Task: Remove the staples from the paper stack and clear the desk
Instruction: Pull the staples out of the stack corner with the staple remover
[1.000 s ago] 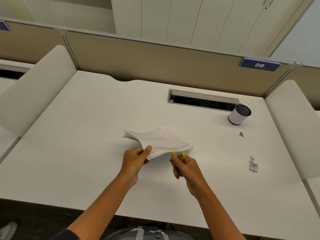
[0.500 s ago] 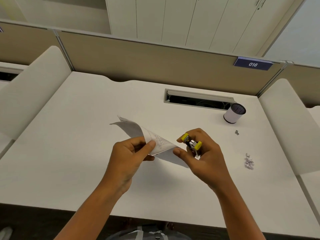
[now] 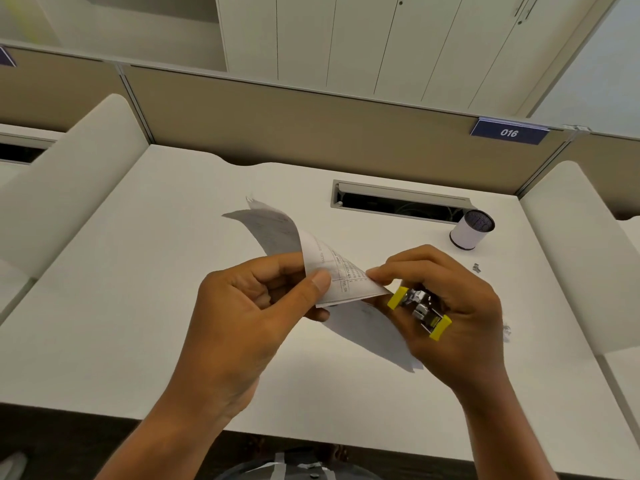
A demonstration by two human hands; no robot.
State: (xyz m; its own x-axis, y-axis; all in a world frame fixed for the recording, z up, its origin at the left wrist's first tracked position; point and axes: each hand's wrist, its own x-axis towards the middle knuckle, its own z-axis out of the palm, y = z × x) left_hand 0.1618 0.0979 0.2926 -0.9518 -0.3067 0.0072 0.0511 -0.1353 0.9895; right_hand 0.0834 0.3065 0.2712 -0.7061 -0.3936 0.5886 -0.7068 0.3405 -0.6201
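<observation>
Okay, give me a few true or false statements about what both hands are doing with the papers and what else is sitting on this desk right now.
1. The left hand grips the paper stack with its thumb on top. True.
2. The right hand holds nothing. False: it holds a yellow-tipped staple remover and pinches a corner of the paper.
3. The paper stack lies flat on the desk. False: it is lifted, with its sheets fanned apart.
4. A white cup stands upright near the cable slot. True.
5. The cup lies tipped over beside the left hand. False: it stands far right, apart from both hands.
</observation>
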